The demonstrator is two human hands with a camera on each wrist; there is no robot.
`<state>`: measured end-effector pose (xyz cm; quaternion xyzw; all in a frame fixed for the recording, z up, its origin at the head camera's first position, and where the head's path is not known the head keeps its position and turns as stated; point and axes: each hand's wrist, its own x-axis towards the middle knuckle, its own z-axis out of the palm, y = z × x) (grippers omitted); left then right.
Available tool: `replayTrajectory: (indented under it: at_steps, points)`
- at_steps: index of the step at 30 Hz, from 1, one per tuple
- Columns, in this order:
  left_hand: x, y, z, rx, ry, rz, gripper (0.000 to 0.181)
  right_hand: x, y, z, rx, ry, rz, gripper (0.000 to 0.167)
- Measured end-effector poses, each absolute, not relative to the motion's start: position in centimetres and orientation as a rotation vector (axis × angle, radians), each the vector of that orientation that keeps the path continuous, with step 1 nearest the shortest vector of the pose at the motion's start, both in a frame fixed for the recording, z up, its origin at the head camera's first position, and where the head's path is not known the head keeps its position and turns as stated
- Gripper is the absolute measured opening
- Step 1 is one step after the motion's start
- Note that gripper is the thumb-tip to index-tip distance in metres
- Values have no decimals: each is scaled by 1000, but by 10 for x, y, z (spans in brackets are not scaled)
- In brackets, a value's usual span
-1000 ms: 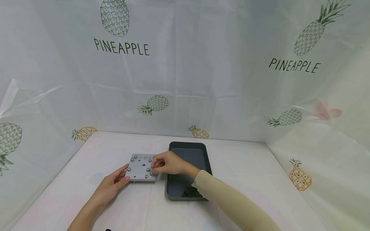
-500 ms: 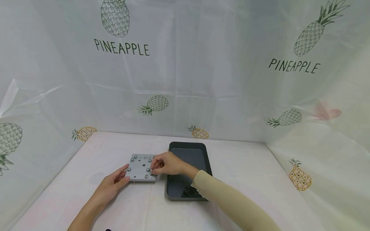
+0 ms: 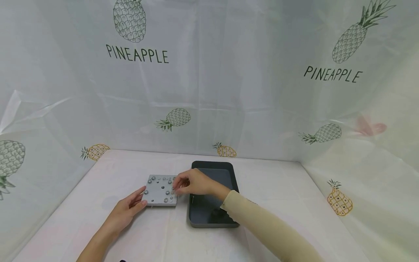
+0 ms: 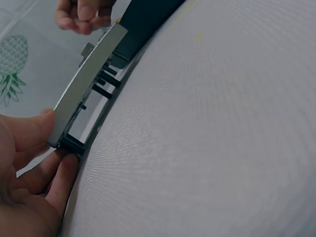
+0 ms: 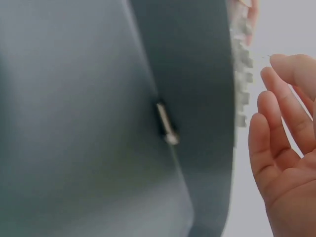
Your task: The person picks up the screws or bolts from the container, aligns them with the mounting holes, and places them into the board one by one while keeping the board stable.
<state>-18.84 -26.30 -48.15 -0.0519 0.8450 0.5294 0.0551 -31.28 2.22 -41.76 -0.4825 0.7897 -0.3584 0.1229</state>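
A flat metal plate (image 3: 157, 193) studded with several bolts lies on the table, left of a dark tray (image 3: 214, 225). My left hand (image 3: 126, 211) grips the plate's left edge, thumb on top; in the left wrist view, bolt shanks (image 4: 106, 81) stick out below the plate (image 4: 89, 79). Over the plate's right edge is my right hand (image 3: 193, 182), its fingers loosely bent. In the right wrist view the fingers (image 5: 274, 143) are apart with nothing seen between them. A bolt (image 5: 167, 123) lies inside the tray along its side wall.
A white cloth covers the table (image 3: 278, 211), and a pineapple-print curtain (image 3: 209, 91) rises behind and on both sides. A small dark object (image 3: 122, 260) shows at the bottom edge of the head view.
My right hand has let go of a bolt near the plate's right front corner and moved slightly up and right. The bolt stays in the plate. My left hand keeps still.
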Motion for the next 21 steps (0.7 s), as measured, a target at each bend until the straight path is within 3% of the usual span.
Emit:
replayTrajectory:
  at_steps: [7, 21]
  points:
    - [-188, -263, -482, -161, 2562, 1597, 75, -316, 56, -403, -1305, 2366, -981, 15]
    - [-189, -264, -482, -164, 2566, 1590, 76, -317, 88, -427, -1066, 2464, -774, 8]
